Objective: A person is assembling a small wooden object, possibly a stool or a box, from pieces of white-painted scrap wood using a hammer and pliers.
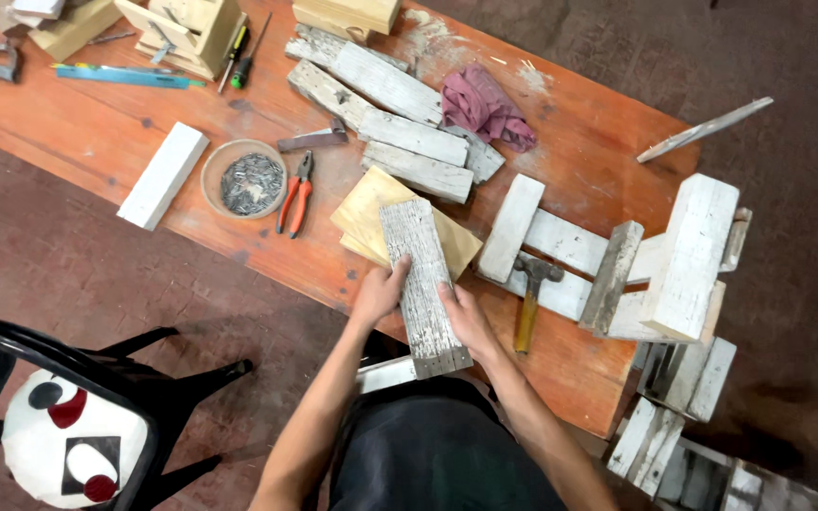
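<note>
We look down on a long orange workbench, and our weathered grey plank lies lengthwise across its near edge, its far end resting on a pale plywood sheet. Our left hand grips the plank's left edge, fingers curled round it; our right hand clamps the right edge, fingers closed against the wood. So we judge this the positioning step: the plank is being lined up. Next comes steady pressure and a free hand for a tool. A hammer lies just right of our right fingers. Red-handled pliers sit beyond our left fingers, beside a round bowl of nails.
</note>
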